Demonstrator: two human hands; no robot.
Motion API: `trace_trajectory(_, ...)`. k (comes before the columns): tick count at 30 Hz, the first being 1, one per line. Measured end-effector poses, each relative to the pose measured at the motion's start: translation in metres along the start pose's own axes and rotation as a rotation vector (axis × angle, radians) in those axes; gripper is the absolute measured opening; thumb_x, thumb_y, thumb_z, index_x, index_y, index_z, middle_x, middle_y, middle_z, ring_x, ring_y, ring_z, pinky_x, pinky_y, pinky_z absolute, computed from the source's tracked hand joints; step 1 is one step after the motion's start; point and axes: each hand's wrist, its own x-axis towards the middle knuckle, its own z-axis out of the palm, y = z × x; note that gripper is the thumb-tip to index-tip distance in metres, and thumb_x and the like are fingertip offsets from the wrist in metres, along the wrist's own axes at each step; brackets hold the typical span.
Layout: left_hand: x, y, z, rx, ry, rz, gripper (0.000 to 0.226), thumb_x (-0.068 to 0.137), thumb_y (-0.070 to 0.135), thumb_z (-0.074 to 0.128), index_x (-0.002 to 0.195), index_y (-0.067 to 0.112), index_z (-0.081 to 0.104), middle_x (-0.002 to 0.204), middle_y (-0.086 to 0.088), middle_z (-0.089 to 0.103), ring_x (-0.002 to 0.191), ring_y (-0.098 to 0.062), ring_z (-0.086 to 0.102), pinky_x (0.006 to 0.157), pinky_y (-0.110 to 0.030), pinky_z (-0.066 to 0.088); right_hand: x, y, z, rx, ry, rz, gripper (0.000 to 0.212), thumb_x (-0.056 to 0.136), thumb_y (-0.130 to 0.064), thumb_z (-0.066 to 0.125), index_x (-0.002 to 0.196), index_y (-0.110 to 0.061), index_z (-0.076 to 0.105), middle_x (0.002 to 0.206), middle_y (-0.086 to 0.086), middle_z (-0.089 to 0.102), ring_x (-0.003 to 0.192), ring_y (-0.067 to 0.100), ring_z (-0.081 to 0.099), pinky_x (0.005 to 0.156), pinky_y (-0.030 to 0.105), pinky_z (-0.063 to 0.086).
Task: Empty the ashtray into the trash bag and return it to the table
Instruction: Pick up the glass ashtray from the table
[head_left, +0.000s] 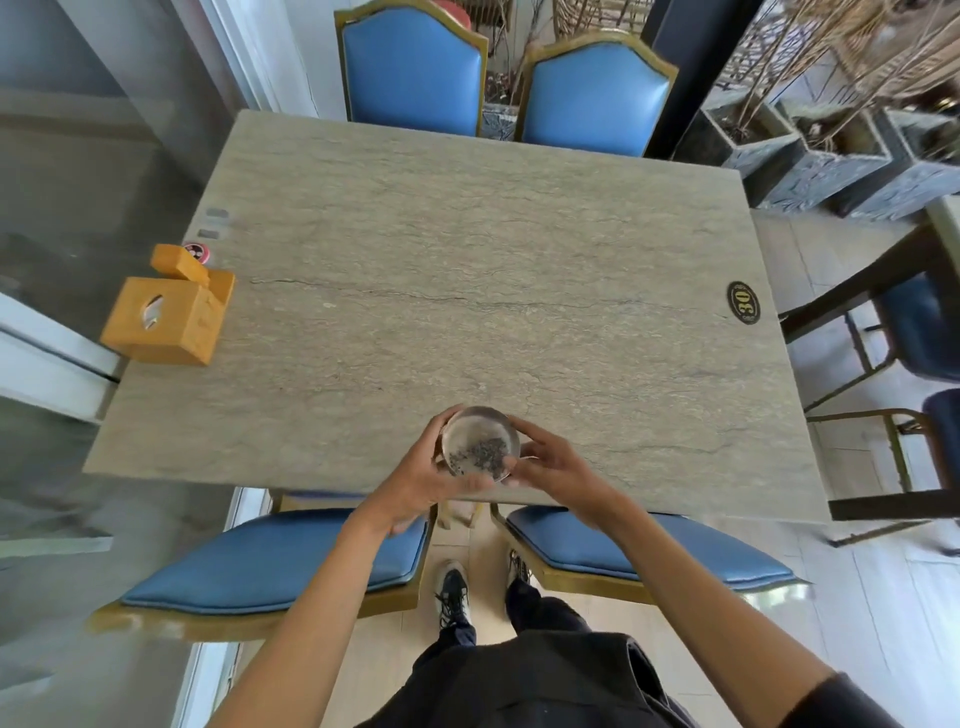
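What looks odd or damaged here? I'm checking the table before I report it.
A thin dark crack runs across the table top. Nothing is spilled; the ash sits inside the ashtray, held by both hands.

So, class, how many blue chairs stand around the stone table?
4: two at the far side, two tucked under the near edge. More blue seats show at right, by another table.

- Both arms reached forward, bare from the elbows down, dark sleeves at the upper arms.
- Left hand (415, 475) cupped from the left side, fingers curled round the far edge, thumb along the near side.
- Right hand (553, 465) closed in from the right, fingers bent, thumb low in front.
- Wrists held near level, hands close together, palms facing each other.
- Feet apart below, dark trousers.
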Motion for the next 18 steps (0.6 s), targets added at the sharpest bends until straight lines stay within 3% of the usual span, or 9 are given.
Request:
trace_trajectory(3,-0.008,0.012,0.005,-0.213,-0.003,-0.087,0.05,0.096,0.04,0.055,0.143,0.038,0.042,0.142,-0.009,0.049,0.119,-0.03,0.064,0.094,-0.053,0.055,-0.015,-0.003,0.007,0.124,0.06,-0.046,0.046,0.1,-0.019,0.062,0.145,-0.02,0.05,0.118,0.023,0.069,0.112,0.035,0.069,0.101,0.046,0.055)
trace_trajectory(6,-0.012,0.012,0.01,-0.142,-0.006,-0.048,0.044,0.103,0.042,0.039,0.147,0.039,0.041,0.14,-0.01,0.053,0.116,-0.029,0.066,0.09,-0.044,0.057,-0.028,-0.008,0.019,0.312,0.126,-0.034,0.035,0.107,-0.026,0.046,0.14,-0.021,0.057,0.13,0.014,0.067,0.12,0.031,0.065,0.101,0.046,0.055)
trace_trajectory(13,-0.013,0.022,0.04,-0.037,-0.027,0.079,0.045,0.105,0.033,0.04,0.15,0.033,0.04,0.138,-0.001,0.06,0.123,-0.02,0.061,0.093,-0.039,0.057,-0.043,-0.013,0.023,0.744,0.232,0.04,0.053,0.104,-0.05,0.041,0.137,-0.011,0.059,0.138,0.02,0.062,0.126,0.034,0.062,0.104,0.053,0.052)
trace_trajectory(16,-0.009,0.03,0.061,0.105,-0.02,0.131,0.046,0.102,0.034,0.047,0.148,0.033,0.042,0.118,0.004,0.07,0.102,-0.016,0.068,0.084,-0.033,0.058,-0.052,-0.016,0.008,0.924,0.219,0.019,0.059,0.102,-0.053,0.043,0.141,-0.01,0.054,0.141,0.026,0.057,0.129,0.042,0.058,0.104,0.057,0.05)
trace_trajectory(18,-0.004,0.034,0.074,0.211,0.005,0.17,0.045,0.1,0.038,0.048,0.145,0.037,0.047,0.095,0.003,0.067,0.085,-0.013,0.059,0.076,-0.031,0.053,-0.061,-0.016,-0.005,1.006,0.215,0.005,0.062,0.101,-0.053,0.048,0.144,-0.008,0.051,0.146,0.028,0.051,0.134,0.046,0.052,0.096,0.056,0.055)
